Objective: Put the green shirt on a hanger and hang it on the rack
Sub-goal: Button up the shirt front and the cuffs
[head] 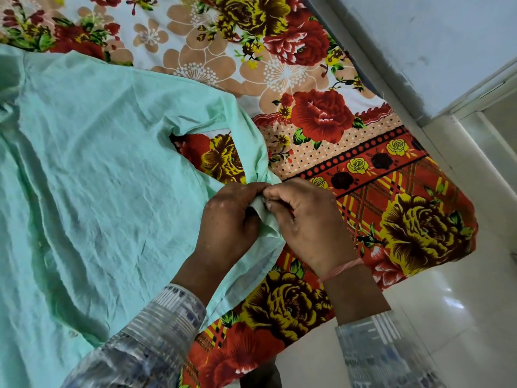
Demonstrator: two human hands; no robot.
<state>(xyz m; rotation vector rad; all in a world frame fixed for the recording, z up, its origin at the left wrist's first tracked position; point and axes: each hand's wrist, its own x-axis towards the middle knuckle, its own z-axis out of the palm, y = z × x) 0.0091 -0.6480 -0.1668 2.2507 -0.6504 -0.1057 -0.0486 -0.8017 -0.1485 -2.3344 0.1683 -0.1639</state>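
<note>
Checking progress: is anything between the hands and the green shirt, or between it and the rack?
Nothing visible: the left hand and right hand pinch the green shirt at its sleeve end, on the floral bedsheet. No hanger or rack is in view, so that path cannot be judged.

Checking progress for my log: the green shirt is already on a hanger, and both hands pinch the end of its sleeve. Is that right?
Not quite. The head view shows no hanger: the green shirt lies spread on the floral bedsheet. The rest holds: the left hand and the right hand both pinch the end of its sleeve.
</note>
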